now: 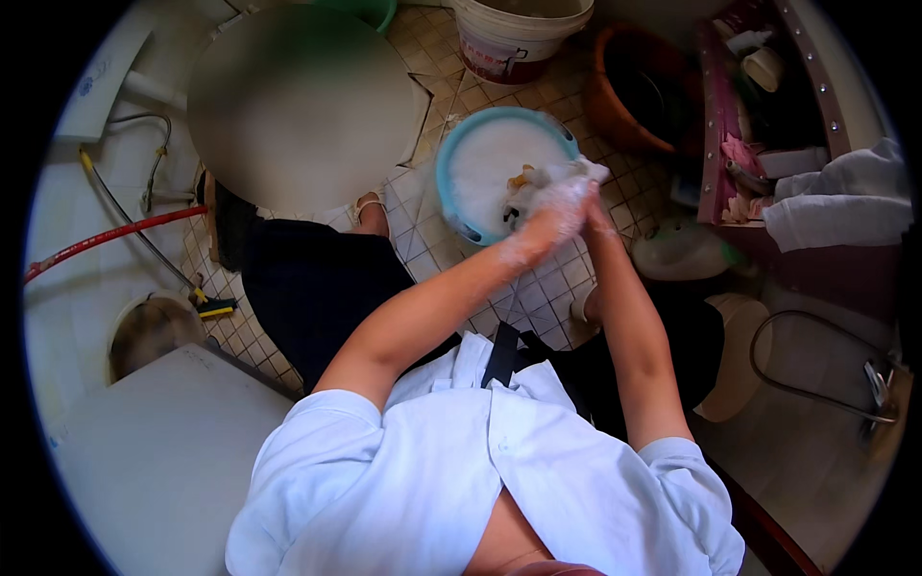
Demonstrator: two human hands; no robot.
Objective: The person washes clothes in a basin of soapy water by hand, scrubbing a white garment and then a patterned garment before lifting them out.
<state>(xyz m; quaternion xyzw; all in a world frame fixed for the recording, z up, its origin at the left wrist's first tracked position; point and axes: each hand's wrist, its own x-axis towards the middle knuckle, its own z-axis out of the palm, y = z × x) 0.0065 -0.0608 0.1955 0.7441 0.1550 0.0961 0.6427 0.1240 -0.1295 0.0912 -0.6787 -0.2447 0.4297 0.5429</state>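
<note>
A light blue plastic basin point(444, 176) stands on the tiled floor, filled with white suds point(497, 155). My left hand point(560, 207), covered in foam, reaches over its near right rim. It meets my right hand point(593, 200) there, and the two are pressed together around a wet, soapy white cloth point(592, 170). Part of that cloth trails down into the suds. Beside it, a yellow-brown patch of fabric point(521, 176) pokes out of the foam. My fingers are mostly hidden by foam and cloth.
Behind the basin stands a white paint bucket point(497, 43); a brown tub point(612, 108) is to its right. A plastic jug point(677, 250) lies near a purple shelf unit point(709, 144) draped with grey cloth point(835, 212). A red hose point(122, 237) crosses at left.
</note>
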